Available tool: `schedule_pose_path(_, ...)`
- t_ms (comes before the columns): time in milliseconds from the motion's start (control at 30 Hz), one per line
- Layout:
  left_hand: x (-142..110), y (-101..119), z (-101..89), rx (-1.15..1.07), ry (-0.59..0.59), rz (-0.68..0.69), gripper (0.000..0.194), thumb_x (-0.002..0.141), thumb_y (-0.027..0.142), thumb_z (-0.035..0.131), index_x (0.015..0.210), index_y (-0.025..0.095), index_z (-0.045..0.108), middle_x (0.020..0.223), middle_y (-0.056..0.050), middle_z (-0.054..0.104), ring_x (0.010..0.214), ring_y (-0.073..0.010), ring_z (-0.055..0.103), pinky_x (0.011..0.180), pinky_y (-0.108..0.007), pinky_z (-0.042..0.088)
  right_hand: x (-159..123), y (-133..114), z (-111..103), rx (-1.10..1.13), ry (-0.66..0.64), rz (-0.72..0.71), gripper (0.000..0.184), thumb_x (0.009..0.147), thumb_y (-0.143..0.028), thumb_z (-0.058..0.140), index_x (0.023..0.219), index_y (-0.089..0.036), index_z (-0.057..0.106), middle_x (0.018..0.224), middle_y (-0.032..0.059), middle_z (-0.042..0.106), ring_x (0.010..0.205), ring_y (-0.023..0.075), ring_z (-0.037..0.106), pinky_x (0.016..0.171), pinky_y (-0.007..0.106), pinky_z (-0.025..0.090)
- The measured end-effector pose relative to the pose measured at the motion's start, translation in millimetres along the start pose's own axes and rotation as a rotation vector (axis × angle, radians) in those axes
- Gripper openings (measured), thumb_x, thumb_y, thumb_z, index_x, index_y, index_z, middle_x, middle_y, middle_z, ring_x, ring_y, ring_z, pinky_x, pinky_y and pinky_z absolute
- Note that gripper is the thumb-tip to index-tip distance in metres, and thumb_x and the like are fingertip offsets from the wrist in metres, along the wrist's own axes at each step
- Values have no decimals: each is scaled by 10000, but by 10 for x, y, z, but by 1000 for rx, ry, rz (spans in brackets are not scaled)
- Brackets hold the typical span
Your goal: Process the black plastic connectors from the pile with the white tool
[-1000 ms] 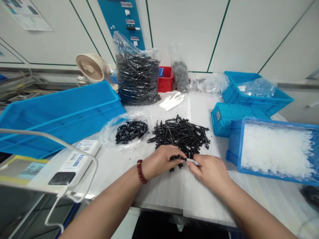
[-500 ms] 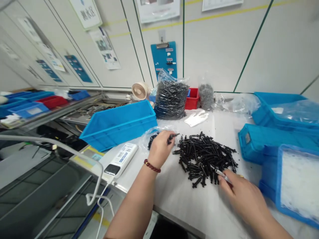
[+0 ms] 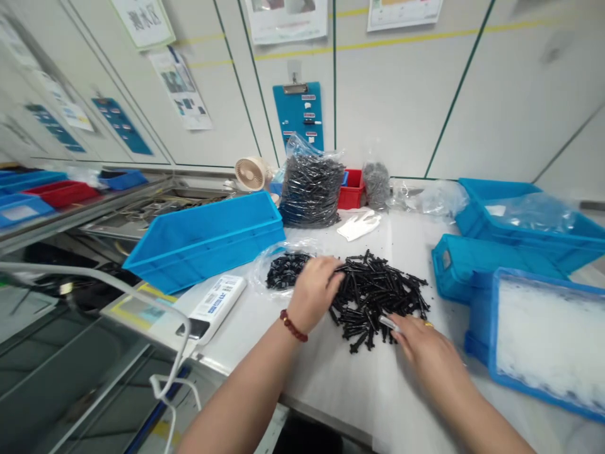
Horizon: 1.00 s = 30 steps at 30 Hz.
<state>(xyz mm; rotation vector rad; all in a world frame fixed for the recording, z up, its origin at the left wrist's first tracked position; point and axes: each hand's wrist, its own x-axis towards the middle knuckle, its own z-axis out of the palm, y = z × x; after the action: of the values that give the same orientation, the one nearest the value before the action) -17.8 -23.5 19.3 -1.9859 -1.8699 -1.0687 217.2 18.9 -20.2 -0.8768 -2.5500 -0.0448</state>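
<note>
Left hand (image 3: pixel 314 293) half closed, fingers curled at the near edge of a loose heap of black plastic barbed fittings (image 3: pixel 378 296); any piece inside the grip hidden, so hold not determinable. Right hand (image 3: pixel 423 343) closed in a pinch on a slim silver metal cylinder (image 3: pixel 388 323), at the heap's lower right edge. Heap lying on a white foam sheet (image 3: pixel 331 384), just beside a clear plastic bag (image 3: pixel 259 277) of white-banded black fittings. Red bead bracelet (image 3: pixel 293 326) on left wrist. Right of heap, bright blue plastic crate (image 3: pixel 491 334) filled with fluffy white material
</note>
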Motion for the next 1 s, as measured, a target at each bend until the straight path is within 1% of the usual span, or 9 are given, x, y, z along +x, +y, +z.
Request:
schedule_pose_path(133, -137, 353, 232, -279, -433, 169, 279, 913, 357, 421, 848, 163, 611, 775, -27, 623, 722, -137, 555, 673, -238, 432, 18, -59, 31, -12, -7, -63, 188, 882, -166, 468, 996, -182, 617, 777, 38, 638, 683, 187, 584, 614, 289, 434)
schedule_pose_path(233, -192, 409, 312, -327, -549, 136, 338, 915, 372, 397, 746, 147, 584, 705, -20, 586, 654, -126, 512, 626, -233, 388, 49, -79, -30, 9, 42, -101, 147, 895, -201, 496, 973, -170, 616, 756, 36, 621, 695, 191, 561, 637, 303, 416)
schedule_pose_path(333, -169, 347, 315, -516, -656, -108, 375, 897, 387, 377, 663, 136, 528, 608, -2, 511, 564, -102, 441, 550, -215, 342, 78, -53, -164, 23, 197, -76, 194, 891, -273, 523, 1034, -164, 596, 879, 72, 607, 825, 228, 534, 715, 338, 405)
schedule_pose_path(467, -117, 306, 293, -957, -729, -561, 438, 824, 534, 396, 660, 135, 471, 538, 36, 401, 452, -63, 319, 427, -182, 258, 67, -7, -328, 120, 561, 82, 189, 886, -267, 526, 1049, -175, 553, 851, 70, 544, 814, 217, 496, 748, 355, 383)
schedule_pose_path(567, -114, 372, 290, -1160, -739, -645, 457, 772, 582, 457, 693, 132, 465, 573, 31, 431, 463, -55, 351, 423, -164, 276, 44, -8, -332, 470, 616, 279, 142, 887, -300, 519, 985, -199, 506, 739, 6, 467, 694, 163, 473, 658, 294, 387)
schedule_pose_path(667, -140, 468, 288, -1173, -835, -535, 398, 773, 519, 502, 736, 123, 505, 650, -5, 518, 524, -74, 447, 466, -170, 356, 39, -27, -271, 929, 475, 383, 208, 924, -377, 438, 1045, -208, 444, 683, -25, 419, 571, 122, 431, 528, 234, 373)
schedule_pose_path(733, -167, 515, 289, -1104, -911, -414, 311, 798, 430, 507, 757, 123, 541, 682, -15, 554, 559, -86, 487, 503, -178, 392, 36, -37, -243, 1079, 406, 374, 242, 943, -405, 384, 1050, -198, 450, 629, -39, 384, 514, 109, 391, 475, 216, 342)
schedule_pose_path(900, -247, 557, 338, -783, -871, 42, 205, 846, 286, 507, 725, 140, 585, 678, -12, 566, 652, -111, 513, 617, -196, 390, 5, -44, -304, 1007, 382, 385, 286, 941, -427, 378, 1024, -194, 522, 655, -19, 417, 516, 106, 393, 450, 212, 314)
schedule_pose_path(1000, -283, 572, 358, -698, -829, 192, 236, 871, 309, 489, 733, 142, 584, 706, -26, 564, 683, -127, 515, 651, -211, 400, 9, -58, -361, 839, 331, 257, 268, 954, -354, 365, 867, -196, 564, 674, -6, 481, 570, 116, 456, 507, 225, 348)
